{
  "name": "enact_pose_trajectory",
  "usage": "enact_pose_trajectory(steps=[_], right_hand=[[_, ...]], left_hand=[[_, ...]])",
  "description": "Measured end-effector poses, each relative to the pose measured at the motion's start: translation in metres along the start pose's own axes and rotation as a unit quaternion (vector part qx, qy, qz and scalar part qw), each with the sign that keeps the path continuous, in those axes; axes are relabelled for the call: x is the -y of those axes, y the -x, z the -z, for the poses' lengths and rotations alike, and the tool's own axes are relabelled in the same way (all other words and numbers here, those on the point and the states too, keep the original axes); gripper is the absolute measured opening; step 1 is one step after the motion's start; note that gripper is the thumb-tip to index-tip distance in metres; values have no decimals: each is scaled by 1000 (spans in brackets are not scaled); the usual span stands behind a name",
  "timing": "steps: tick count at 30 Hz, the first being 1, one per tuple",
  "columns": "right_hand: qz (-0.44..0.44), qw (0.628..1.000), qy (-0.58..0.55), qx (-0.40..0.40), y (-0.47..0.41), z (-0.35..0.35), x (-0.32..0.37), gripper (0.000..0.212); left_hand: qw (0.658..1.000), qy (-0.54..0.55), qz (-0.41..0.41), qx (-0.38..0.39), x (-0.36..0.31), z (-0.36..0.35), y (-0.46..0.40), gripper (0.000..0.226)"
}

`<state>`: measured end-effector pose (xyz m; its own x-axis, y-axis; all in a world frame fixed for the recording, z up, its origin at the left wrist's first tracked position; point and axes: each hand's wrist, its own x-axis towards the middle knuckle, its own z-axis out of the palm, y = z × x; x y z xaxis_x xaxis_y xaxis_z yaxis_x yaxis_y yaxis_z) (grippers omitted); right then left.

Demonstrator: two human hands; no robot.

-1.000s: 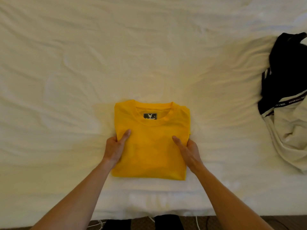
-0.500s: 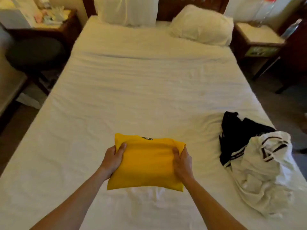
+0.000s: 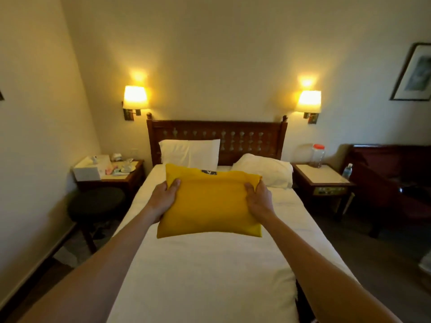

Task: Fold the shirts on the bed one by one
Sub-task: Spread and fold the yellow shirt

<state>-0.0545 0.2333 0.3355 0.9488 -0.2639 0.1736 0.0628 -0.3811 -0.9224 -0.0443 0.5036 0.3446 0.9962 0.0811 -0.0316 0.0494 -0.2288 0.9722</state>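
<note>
Yellow fabric is what fills the middle of the view: a folded yellow shirt (image 3: 210, 201) is held up in the air above the bed (image 3: 210, 276), its collar label turned away toward the headboard (image 3: 217, 134).

Starting at the left, a dark round stool (image 3: 95, 203) is seen on the floor beside the bed's left edge, and behind it a nightstand (image 3: 121, 176) is loaded with a white tissue box (image 3: 89, 169) and small clutter too blurred to name. Above that, a lit wall lamp (image 3: 135, 97) is glowing.

Next comes the left hand (image 3: 164, 199): the shirt's left side is gripped by it, thumb laid over the top face and fingers tucked out of sight beneath. The forearm is stretched out over the white sheet from the near left corner of the bed.

At the head of the bed, one white pillow (image 3: 190, 153) is propped upright against the headboard, and a second pillow (image 3: 265, 170) is lying flat toward the right edge, partly hidden behind the shirt.

The right hand (image 3: 258, 199) is clamped on the shirt's right side in the same manner, thumb on top and fingers curled under. The bundle is carried level between the two hands, clear of the sheet.

Further right, a second lit lamp (image 3: 309, 101) is mounted on the wall, and a right nightstand (image 3: 323, 180) is topped by a clear jar with a red lid (image 3: 317, 156). A water bottle (image 3: 347, 171) is seen just beyond it, and a framed picture (image 3: 415, 73) is hung on the right wall.
</note>
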Motion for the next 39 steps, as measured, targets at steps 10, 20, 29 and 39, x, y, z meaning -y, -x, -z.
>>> enact_pose_trajectory(steps=[10, 20, 29, 39], right_hand=[[81, 995, -32, 44, 41, 20, 135, 66], [52, 988, -95, 106, 117, -22, 196, 55], [86, 977, -103, 163, 158, -92, 255, 52], [129, 938, -109, 304, 185, -240, 318, 51]], left_hand=[[994, -14, -102, -30, -87, 92, 65, 58], [984, -47, -153, -76, -100, 188, 145, 62], [972, -82, -162, -151, -99, 283, 194, 73], [956, -68, -82, -274, -61, 420, 247, 35]])
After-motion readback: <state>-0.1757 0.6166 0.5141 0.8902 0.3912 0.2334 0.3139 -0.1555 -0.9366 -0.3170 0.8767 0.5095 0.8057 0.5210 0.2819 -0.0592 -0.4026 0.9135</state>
